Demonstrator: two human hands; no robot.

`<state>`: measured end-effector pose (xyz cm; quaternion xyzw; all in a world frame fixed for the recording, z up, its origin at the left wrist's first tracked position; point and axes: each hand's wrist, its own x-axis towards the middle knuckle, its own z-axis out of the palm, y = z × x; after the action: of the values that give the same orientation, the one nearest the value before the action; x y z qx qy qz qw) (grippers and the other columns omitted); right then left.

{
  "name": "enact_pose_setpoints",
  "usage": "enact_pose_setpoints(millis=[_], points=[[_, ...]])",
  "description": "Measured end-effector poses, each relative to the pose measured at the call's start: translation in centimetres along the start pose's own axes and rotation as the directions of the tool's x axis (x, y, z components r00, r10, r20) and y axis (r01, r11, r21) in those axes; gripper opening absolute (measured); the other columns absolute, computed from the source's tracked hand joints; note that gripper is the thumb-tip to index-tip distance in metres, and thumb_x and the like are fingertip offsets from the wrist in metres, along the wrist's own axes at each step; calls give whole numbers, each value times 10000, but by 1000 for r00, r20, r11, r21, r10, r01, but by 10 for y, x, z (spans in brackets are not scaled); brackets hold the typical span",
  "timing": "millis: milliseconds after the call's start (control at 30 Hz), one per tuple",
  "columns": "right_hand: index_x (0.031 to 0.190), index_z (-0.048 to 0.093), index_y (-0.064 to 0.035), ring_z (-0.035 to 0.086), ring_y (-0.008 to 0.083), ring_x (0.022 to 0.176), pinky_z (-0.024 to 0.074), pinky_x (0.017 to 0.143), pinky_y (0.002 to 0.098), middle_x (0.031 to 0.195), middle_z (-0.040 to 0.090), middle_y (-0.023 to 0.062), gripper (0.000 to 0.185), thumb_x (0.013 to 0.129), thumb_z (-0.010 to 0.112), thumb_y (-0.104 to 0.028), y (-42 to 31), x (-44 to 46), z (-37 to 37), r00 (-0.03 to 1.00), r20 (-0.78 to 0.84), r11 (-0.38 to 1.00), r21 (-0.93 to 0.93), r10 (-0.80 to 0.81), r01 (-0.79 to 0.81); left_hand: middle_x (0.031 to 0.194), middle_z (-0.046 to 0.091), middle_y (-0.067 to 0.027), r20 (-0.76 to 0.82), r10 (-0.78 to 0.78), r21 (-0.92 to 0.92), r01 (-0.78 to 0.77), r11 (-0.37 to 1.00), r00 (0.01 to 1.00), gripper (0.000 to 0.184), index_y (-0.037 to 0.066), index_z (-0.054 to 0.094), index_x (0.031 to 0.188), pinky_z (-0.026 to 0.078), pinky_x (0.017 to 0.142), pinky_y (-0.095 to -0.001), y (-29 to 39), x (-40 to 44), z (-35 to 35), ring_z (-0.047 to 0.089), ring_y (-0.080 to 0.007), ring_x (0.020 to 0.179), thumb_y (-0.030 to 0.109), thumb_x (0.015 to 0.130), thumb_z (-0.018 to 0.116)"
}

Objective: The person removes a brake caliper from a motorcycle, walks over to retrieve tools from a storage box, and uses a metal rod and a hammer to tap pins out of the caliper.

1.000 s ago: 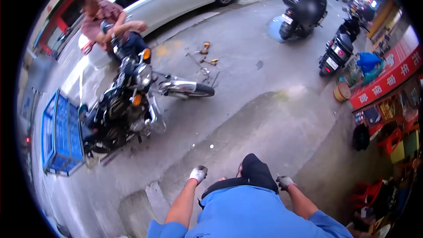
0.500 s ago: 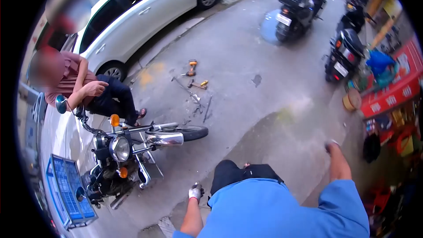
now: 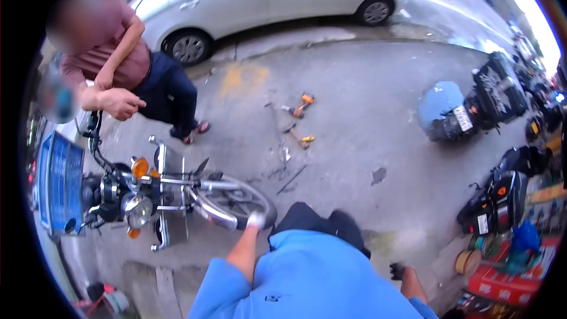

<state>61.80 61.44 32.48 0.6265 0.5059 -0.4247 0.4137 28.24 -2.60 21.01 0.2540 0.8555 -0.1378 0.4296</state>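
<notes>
My left hand (image 3: 256, 220), in a pale glove and smeared by motion, is over or beside the front tire of the motorcycle (image 3: 139, 210); contact cannot be made out. Out to the right side of my body is my right hand (image 3: 399, 271), in a dark-looking glove, with nothing visible in it and its fingers partly hidden. An orange power drill (image 3: 303, 106) lies on the ground ahead. Near it rest a yellow-handled tool (image 3: 306, 139) and a thin dark rod (image 3: 292, 178).
A person (image 3: 127, 62) in a dark red shirt stands behind the motorcycle at the left. Beyond is a white car (image 3: 266, 0). Scooters (image 3: 496, 192) are parked at the right, above a red sign (image 3: 502, 280). A blue crate (image 3: 61, 180) is at the far left.
My view has turned and come closer to the motorcycle and the tools. My left hand now appears at the front wheel. My right arm has come down nearer my body.
</notes>
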Motion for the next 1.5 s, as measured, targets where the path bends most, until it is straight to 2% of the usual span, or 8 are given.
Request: enact_pose_setpoints(millis=[67, 233, 367, 433, 667, 867, 1300, 1500], points=[[1131, 593, -93, 635, 230, 871, 558, 738, 428, 919, 666, 65, 328, 886, 615, -310, -72, -9, 1, 995, 99, 1000, -3, -12, 13, 882, 661, -90, -2, -379, -977, -82, -195, 925, 285, 10, 619, 1105, 503, 662, -296, 14, -30, -156, 622, -166, 722, 208, 908, 560], [1097, 618, -104, 648, 192, 953, 523, 836, 310, 1050, 697, 11, 549, 665, 801, -389, -236, 37, -55, 743, 609, -468, -762, -279, 448, 854, 649, -71, -217, -467, -906, -355, -232, 857, 280, 13, 624, 1079, 478, 639, -279, 0, -34, -336, 597, -135, 710, 237, 917, 576], [1023, 648, -104, 663, 228, 887, 561, 746, 371, 1013, 697, 51, 367, 769, 715, -362, -446, 46, -71, 783, 566, -457, -786, -258, 417, 826, 651, -57, 32, -696, -763, -432, -480, 718, 247, 20, 634, 1072, 459, 634, -273, 19, -12, -294, 583, -126, 695, 195, 907, 579], [1050, 647, -83, 665, 234, 797, 574, 652, 384, 942, 691, 80, 253, 874, 582, -252, -543, 3, -35, 973, 109, 776, -588, -205, 229, 783, 653, -55, 198, -807, -859, -299, -416, 556, 226, 44, 644, 1001, 460, 609, -284, 54, -8, -241, 587, -138, 670, 222, 928, 525], [1144, 631, -111, 651, 199, 656, 530, 553, 356, 890, 711, 88, 332, 888, 500, -276, -734, -136, 162, 800, 599, -794, -470, 36, 387, 757, 641, -83, 773, -437, -424, -138, -895, 459, 281, 32, 614, 1061, 463, 511, -330, 229, -43, -220, 609, -190, 603, 237, 871, 582], [1144, 632, -106, 654, 328, 708, 521, 609, 425, 827, 675, 169, 332, 846, 550, -226, -825, -295, 356, -309, 905, -809, -62, -293, 584, 834, 659, -93, 826, -417, -301, -327, -896, 379, 341, 27, 590, 1134, 476, 541, -330, 293, -48, -267, 619, -190, 633, 251, 877, 598], [1065, 615, -47, 688, 230, 746, 569, 676, 389, 921, 712, 107, 257, 887, 600, -232, -920, -75, 269, 479, 796, -928, 301, 371, 219, 815, 643, -85, 891, -272, -45, -526, -849, 363, 314, 21, 602, 1112, 473, 520, -321, 347, -22, -266, 607, -177, 633, 245, 892, 598], [1071, 626, -40, 609, 226, 606, 557, 509, 387, 754, 628, 115, 210, 889, 575, -132, -857, -146, 199, 788, 466, -77, -875, -403, 478, 731, 637, -69, 805, -426, -216, -465, -859, 414, 237, 23, 620, 979, 441, 492, -323, 254, -1, -214, 586, -162, 580, 227, 874, 559]])
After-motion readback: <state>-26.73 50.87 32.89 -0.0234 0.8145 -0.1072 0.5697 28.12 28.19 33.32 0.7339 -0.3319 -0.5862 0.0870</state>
